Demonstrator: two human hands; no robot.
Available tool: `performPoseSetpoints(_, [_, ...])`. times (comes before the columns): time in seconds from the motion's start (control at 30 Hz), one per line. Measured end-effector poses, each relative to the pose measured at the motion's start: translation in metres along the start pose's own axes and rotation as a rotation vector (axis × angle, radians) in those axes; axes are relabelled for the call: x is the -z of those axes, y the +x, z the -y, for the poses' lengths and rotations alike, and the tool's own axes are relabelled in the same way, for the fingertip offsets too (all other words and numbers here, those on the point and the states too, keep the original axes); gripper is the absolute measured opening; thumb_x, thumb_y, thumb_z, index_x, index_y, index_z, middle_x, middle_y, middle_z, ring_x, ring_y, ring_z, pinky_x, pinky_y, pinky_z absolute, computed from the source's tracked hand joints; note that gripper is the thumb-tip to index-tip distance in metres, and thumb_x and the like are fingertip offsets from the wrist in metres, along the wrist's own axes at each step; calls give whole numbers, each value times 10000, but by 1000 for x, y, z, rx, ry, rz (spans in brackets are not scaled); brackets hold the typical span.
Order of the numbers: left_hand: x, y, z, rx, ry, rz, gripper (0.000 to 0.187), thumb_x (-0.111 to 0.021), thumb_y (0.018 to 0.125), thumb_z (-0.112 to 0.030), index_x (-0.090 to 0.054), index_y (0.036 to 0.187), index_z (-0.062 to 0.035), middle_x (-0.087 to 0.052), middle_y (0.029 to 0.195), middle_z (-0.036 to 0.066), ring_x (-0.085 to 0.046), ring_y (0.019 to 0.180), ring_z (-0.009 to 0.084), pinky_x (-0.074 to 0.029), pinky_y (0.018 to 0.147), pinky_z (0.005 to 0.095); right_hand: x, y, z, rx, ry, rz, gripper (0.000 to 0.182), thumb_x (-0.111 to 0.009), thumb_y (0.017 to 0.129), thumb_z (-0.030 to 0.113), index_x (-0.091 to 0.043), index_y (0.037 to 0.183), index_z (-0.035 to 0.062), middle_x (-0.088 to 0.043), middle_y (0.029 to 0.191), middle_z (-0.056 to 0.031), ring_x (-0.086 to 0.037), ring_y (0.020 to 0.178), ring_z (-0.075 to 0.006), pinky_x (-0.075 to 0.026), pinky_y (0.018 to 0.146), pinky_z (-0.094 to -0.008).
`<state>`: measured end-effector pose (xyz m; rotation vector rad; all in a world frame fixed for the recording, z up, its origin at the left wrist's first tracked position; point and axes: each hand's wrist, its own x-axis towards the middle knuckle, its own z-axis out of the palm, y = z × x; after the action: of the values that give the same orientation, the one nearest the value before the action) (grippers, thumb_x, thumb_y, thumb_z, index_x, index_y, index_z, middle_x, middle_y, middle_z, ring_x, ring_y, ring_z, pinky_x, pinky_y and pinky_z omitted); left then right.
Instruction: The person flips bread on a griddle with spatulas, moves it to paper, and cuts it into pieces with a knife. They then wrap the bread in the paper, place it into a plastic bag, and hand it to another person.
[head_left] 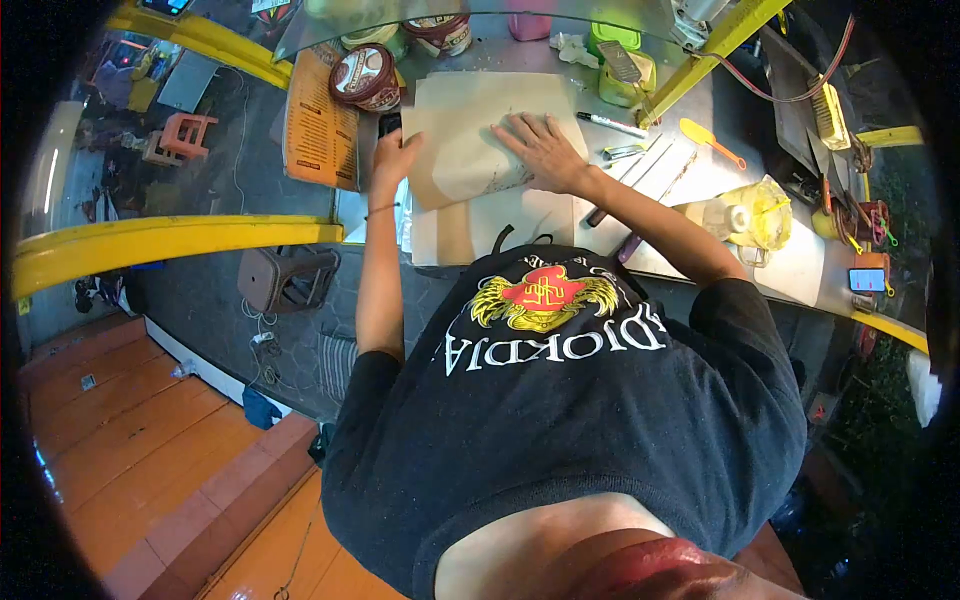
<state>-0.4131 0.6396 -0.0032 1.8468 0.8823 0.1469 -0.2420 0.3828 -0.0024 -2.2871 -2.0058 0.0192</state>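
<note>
One head-worn camera looks down past the wearer's chest, fairly close.

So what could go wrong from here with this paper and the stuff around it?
The brown sheet might nudge the nearby tub if it slides. The marker near the right hand could get knocked and roll. The right forearm crosses above a dark-handled tool, so it may snag.

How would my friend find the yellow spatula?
Look at the metal counter, then the right hand on the brown paper. Farther right, past the marker, lies the spatula: flat yellow blade, orange handle. The slim tools nearby have dark or purple handles.
</note>
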Motion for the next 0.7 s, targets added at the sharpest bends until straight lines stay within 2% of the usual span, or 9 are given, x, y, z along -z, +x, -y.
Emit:
performPoseSetpoints(0.07, [-16,-4,3,-638,667,-587,721,-762,795,-392,-487,1349,-23,-647,1181,169,-626,1048,313,-485,881,386,-11,6,-8,-17,44,48,1209,-862,620,360,-113,1547,165,-274,1527,-200,-272,1411,-362,-258,1100,-574])
performPoseSetpoints(0.1, [-22,-45,-57,-398,264,-140,969,-794,729,-435,-307,1452,-11,-499,1364,244,-464,1276,402,-408,1015,461,-10,11,-11,-17,77,154,1239,-870,603,362,-96,1550,163,-276,1529,-199,-269,1413,-367,-254,1102,-581])
performPoseSetpoints(0.13, [-35,-43,-57,-401,267,-139,969,-794,729,-435,-307,1452,-11,-499,1364,244,-464,1276,402,-408,1015,461,-6,17,-15,-16,107,257,1270,-877,586,363,-79,1553,160,-278,1531,-198,-266,1415,-373,-249,1103,-589])
performPoseSetpoints(0.2, [-54,-41,-38,-717,622,205,1018,-823,667,-484,-354,1410,31,-402,1431,257,-397,1326,383,-332,1102,428,7,26,-19,-17,108,353,1284,-880,572,371,-78,1553,165,-279,1532,-196,-283,1409,-368,-267,1106,-570])
performPoseSetpoints(0.3, [-57,-18,-27,-677,793,373,1060,-827,647,-483,-323,1424,31,-414,1419,255,-403,1321,386,-327,1111,427,6,45,-32,7,183,497,1268,-875,566,380,-104,1548,162,-322,1501,-195,-332,1382,-368,-310,1104,-522])
performPoseSetpoints(0.43, [-55,-17,-31,-618,856,459,1050,-825,639,-468,-332,1417,36,-429,1401,252,-415,1305,392,-340,1102,429,8,49,-39,65,222,581,1189,-856,589,393,-171,1532,160,-409,1424,-176,-418,1315,-367,-369,1080,-467])
performPoseSetpoints(0.57, [-59,-28,-28,-600,869,412,1048,-829,626,-453,-336,1421,19,-454,1372,240,-434,1275,398,-352,1085,437,13,32,-30,28,257,549,1154,-848,602,385,-194,1528,169,-433,1395,-163,-436,1296,-357,-367,1076,-483])
performPoseSetpoints(0.63, [-57,-31,-31,-581,847,399,1047,-830,625,-451,-336,1423,13,-464,1361,235,-440,1269,396,-355,1081,439,7,18,-24,38,108,331,1153,-846,606,364,-185,1532,177,-436,1399,-154,-439,1295,-350,-368,1070,-492])
performPoseSetpoints(0.7, [-57,-35,-32,-609,867,325,1025,-829,633,-439,-341,1425,-9,-472,1351,231,-457,1256,390,-366,1072,436,3,13,-24,62,96,285,1154,-858,591,342,-201,1526,185,-445,1390,-153,-440,1296,-351,-373,1060,-496])
